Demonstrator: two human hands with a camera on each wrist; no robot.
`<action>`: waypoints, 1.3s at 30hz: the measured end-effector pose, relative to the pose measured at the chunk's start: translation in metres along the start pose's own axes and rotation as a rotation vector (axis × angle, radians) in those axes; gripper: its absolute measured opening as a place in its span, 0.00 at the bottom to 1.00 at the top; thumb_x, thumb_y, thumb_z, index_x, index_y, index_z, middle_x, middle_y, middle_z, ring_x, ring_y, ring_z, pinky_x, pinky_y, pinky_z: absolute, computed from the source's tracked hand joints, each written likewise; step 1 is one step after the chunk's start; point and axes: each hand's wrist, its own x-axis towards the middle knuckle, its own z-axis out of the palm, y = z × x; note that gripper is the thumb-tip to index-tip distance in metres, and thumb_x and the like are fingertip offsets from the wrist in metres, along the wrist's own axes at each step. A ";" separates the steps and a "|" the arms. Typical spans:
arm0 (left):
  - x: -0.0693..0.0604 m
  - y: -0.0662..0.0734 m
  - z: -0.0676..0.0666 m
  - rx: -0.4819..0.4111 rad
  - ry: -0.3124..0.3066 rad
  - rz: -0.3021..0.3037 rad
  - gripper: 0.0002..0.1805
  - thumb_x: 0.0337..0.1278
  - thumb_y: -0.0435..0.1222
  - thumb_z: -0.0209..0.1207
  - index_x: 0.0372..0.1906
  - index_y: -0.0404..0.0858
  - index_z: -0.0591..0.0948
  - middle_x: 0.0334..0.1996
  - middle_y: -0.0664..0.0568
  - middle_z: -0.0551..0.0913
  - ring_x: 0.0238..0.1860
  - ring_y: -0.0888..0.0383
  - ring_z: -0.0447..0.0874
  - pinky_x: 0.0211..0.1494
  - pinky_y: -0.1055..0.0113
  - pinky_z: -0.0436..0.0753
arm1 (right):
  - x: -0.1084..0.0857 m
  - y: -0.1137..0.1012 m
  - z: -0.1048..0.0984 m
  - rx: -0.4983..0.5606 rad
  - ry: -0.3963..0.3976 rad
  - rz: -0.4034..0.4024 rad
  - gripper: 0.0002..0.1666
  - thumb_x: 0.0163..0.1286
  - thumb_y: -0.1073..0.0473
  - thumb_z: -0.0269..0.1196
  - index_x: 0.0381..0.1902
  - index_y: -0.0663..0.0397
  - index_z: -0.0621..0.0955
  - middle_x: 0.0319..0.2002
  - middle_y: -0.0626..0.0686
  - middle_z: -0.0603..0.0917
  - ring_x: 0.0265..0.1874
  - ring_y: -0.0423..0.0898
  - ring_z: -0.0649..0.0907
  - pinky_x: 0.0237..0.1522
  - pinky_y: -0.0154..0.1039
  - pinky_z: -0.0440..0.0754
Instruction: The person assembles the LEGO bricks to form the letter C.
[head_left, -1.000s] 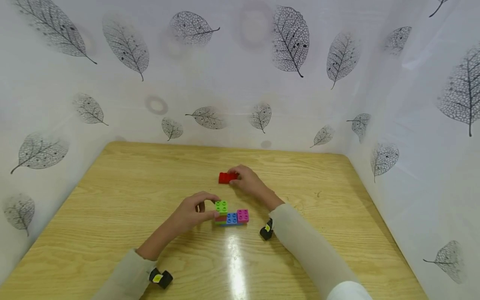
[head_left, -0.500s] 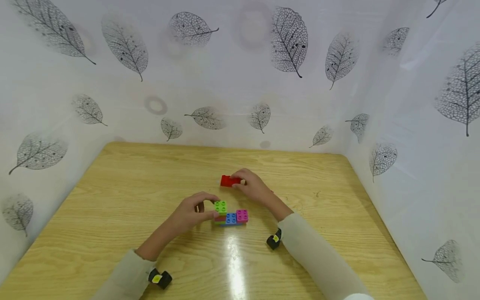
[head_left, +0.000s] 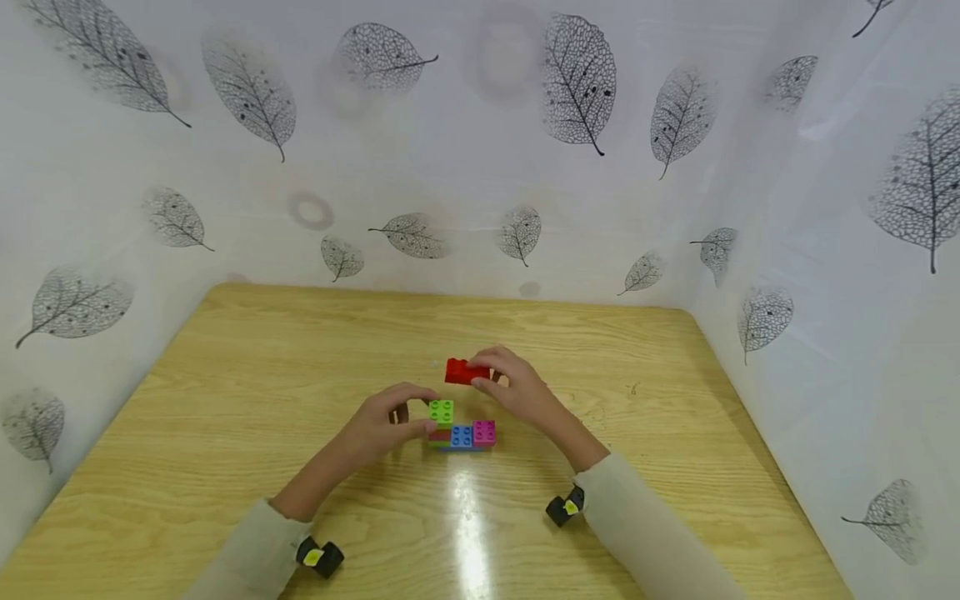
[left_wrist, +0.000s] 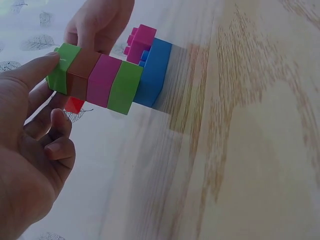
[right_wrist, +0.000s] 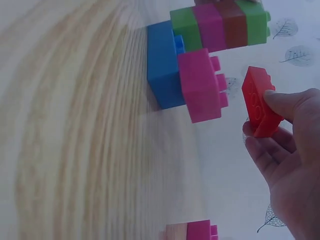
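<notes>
In the head view my left hand (head_left: 378,427) pinches the lime green brick (head_left: 441,412) on top of a short tower between thumb and forefinger. Below that brick, the left wrist view shows a brown brick (left_wrist: 80,75), a magenta brick (left_wrist: 103,81) and another green brick (left_wrist: 125,89). The tower rises from one end of a long blue brick (left_wrist: 155,75) on the table; a pink brick (right_wrist: 200,87) sits at its other end. Just behind this build, my right hand (head_left: 525,393) holds a red brick (head_left: 459,372) above the table, its studs seen at the far side.
Low in the right wrist view, a second magenta brick (right_wrist: 199,230) stands against a pale tan one (right_wrist: 176,232). The wooden table (head_left: 300,333) meets a white leaf-print sheet (head_left: 465,167) at the back and sides.
My right hand has drawn the red brick toward me and slightly right, lifting it closer to the tower. The left hand keeps its hold with almost no movement.
</notes>
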 end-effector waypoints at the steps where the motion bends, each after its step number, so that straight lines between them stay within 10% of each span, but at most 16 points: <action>1: 0.000 0.000 0.000 0.000 0.000 -0.002 0.20 0.64 0.47 0.66 0.59 0.50 0.82 0.51 0.58 0.82 0.33 0.58 0.74 0.33 0.69 0.76 | -0.003 -0.002 -0.001 0.006 0.010 -0.005 0.16 0.73 0.57 0.64 0.56 0.52 0.83 0.58 0.52 0.81 0.49 0.46 0.80 0.46 0.37 0.82; 39: 0.000 -0.003 0.000 -0.046 0.004 -0.052 0.22 0.61 0.46 0.68 0.59 0.48 0.82 0.50 0.52 0.83 0.30 0.59 0.72 0.26 0.69 0.72 | -0.043 -0.036 0.006 -0.086 0.099 -0.306 0.19 0.67 0.68 0.67 0.56 0.57 0.83 0.58 0.55 0.80 0.57 0.51 0.80 0.54 0.44 0.84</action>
